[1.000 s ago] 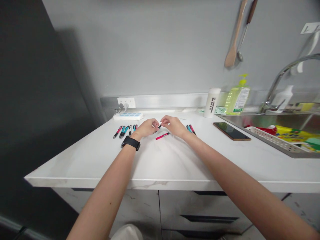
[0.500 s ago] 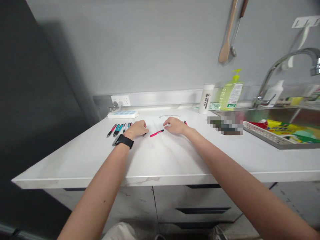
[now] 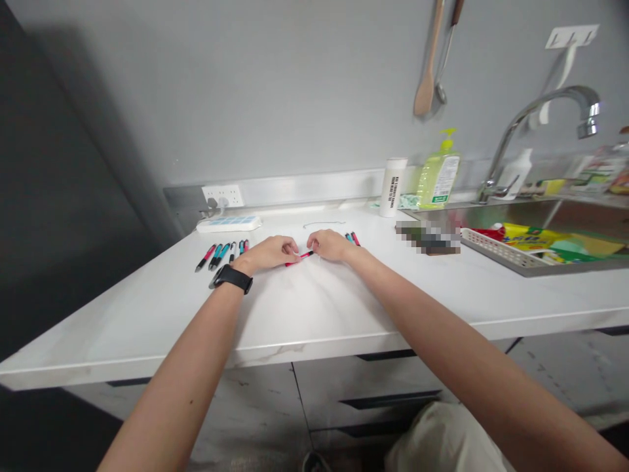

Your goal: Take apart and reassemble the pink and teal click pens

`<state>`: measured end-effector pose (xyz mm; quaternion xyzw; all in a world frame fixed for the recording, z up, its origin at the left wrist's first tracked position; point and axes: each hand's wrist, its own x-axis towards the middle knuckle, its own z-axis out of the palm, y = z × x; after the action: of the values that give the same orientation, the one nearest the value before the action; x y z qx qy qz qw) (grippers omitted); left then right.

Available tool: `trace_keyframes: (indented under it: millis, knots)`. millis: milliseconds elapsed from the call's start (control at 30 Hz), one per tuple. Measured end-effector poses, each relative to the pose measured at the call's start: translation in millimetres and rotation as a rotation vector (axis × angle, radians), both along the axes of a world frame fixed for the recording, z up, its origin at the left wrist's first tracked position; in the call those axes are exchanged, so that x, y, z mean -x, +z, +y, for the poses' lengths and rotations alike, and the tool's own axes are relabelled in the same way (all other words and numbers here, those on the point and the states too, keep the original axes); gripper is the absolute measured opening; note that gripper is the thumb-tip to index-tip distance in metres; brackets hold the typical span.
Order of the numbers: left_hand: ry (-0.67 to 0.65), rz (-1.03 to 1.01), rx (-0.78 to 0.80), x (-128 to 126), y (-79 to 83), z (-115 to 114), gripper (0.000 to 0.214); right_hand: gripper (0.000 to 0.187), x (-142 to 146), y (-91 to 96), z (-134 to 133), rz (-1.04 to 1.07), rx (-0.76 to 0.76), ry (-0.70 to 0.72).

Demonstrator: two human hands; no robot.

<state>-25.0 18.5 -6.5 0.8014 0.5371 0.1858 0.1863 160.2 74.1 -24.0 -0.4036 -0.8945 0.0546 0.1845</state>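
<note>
The left hand's [image 3: 273, 252] fingers curl at the red pen [image 3: 293, 263] between the hands (gripping or merely touching, I cannot tell); the right hand's [image 3: 328, 245] fingertips pinch its black end. Rightward: a white tumbler [image 3: 394, 188], contents hidden; a pump bottle [image 3: 427, 181] holding yellow-green liquid; bright packets [image 3: 528, 236] inside a perforated basket [image 3: 496, 249].

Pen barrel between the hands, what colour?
The pen barrel is pinkish red; shows in the head view.

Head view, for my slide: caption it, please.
Left hand and right hand at a red pen, with more pens either side on the counter.
</note>
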Motion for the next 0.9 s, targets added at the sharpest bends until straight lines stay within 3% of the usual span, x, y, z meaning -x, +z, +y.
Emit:
trace_keyframes:
  millis: [133,300,400,467,600,667,767,900]
  knots:
    - [0.038,-0.036,-0.141,-3,1.1,-1,0.030,0.025,5,1.3,2,0.233,0.081,0.037]
    - [-0.025,-0.188,-0.225,-5,5.4,-1,0.023,0.025,13,6.1,-6,0.681,0.509,0.201]
    - [-0.073,-0.282,-0.253,-3,6.6,4,0.020,0.025,13,9.7,-10,0.811,0.623,0.220]
    - [-0.057,-0.329,-0.258,-2,7.1,7,0.019,0.024,11,10.0,-9,0.749,0.537,0.186]
    - [0.033,-0.459,-0.200,-2,8.4,6,0.019,0.019,7,3.2,-6,0.282,0.158,0.219]
    - [0.091,-0.517,-0.158,-3,9.3,4,0.021,0.016,8,-1.2,-6,0.110,0.065,0.253]
    - [0.169,-0.579,-0.141,-3,10.8,0,0.023,0.018,9,-2.9,-7,0.072,0.019,0.183]
    - [0.269,-0.667,-0.201,0,12.5,0,0.026,0.020,5,3.9,-8,0.208,0.024,0.067]
